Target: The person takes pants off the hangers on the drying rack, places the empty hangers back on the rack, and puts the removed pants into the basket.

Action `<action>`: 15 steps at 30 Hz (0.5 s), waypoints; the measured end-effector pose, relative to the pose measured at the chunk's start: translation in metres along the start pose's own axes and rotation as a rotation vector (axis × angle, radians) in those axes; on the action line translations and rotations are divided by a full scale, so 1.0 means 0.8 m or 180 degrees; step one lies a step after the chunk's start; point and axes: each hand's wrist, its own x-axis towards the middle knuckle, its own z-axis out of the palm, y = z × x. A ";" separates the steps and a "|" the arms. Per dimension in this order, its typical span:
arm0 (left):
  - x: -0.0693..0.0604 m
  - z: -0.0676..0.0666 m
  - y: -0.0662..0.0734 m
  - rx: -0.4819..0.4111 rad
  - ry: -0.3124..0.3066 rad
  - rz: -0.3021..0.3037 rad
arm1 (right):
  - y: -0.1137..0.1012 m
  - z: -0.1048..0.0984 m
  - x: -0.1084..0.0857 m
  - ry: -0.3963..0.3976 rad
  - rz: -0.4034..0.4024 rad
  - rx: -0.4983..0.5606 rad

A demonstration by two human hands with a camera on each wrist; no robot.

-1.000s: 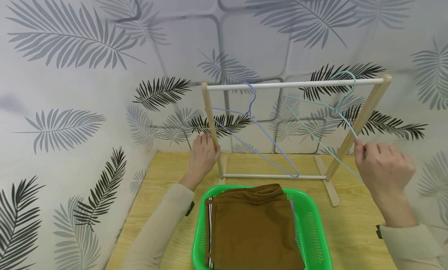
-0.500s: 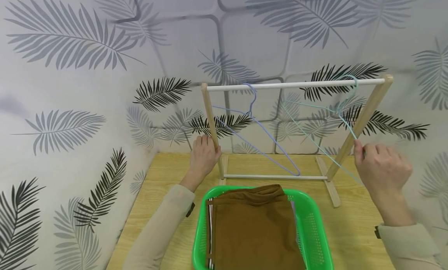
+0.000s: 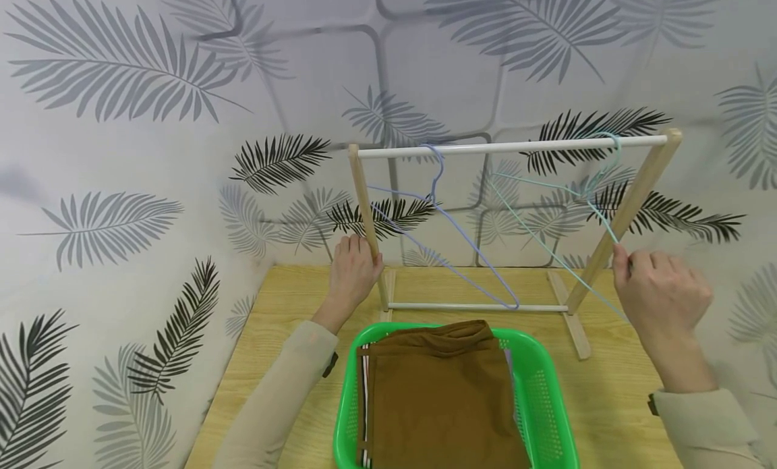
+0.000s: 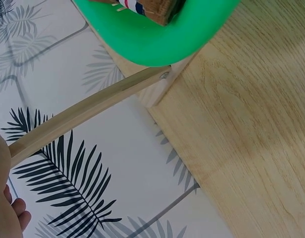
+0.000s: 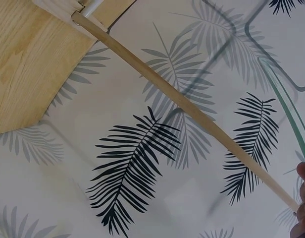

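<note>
A small clothes rack (image 3: pixel 522 147) with pale wooden posts and white rails stands on the table. My left hand (image 3: pixel 355 270) grips its left post (image 3: pixel 362 199), thumb at the front. In the left wrist view, only part of that hand (image 4: pixel 5 198) shows at the left edge. A mint-green hanger (image 3: pixel 606 226) hangs from the top rail near the right post. My right hand (image 3: pixel 664 293) pinches the hanger's right arm, hiding that corner. The right wrist view catches several fingertips (image 5: pixel 304 198) by the green hanger (image 5: pixel 291 111). A periwinkle-blue hanger (image 3: pixel 467 238) hangs further left.
In front of the rack sits a green plastic basket (image 3: pixel 549 401) with folded clothes, a brown garment (image 3: pixel 443 401) on top. The wood-grain table (image 3: pixel 273 347) meets a leaf-patterned wall covering (image 3: pixel 152 219) behind and at the left.
My right hand has shifted very slightly left with the mint-green hanger, whose far corner has dropped a little. My left hand has stayed on the post. The blue hanger sways slightly.
</note>
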 end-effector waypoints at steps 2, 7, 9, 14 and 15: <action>0.001 0.000 0.000 -0.0010 0.0000 -0.0006 | 0.001 0.000 -0.001 -0.0003 0.0003 -0.0002; 0.003 -0.005 0.000 -0.0045 -0.0026 -0.0018 | 0.004 -0.003 -0.004 -0.0084 0.0077 -0.0007; 0.003 -0.008 0.000 -0.0053 -0.0065 -0.0027 | 0.004 -0.005 -0.005 -0.0133 0.0126 -0.0026; -0.003 -0.019 -0.001 -0.0159 -0.0232 -0.0111 | 0.001 -0.010 -0.005 -0.0120 0.0210 -0.0020; -0.005 -0.021 -0.002 -0.0205 -0.0269 -0.0146 | -0.001 -0.011 -0.005 -0.0116 0.0222 -0.0017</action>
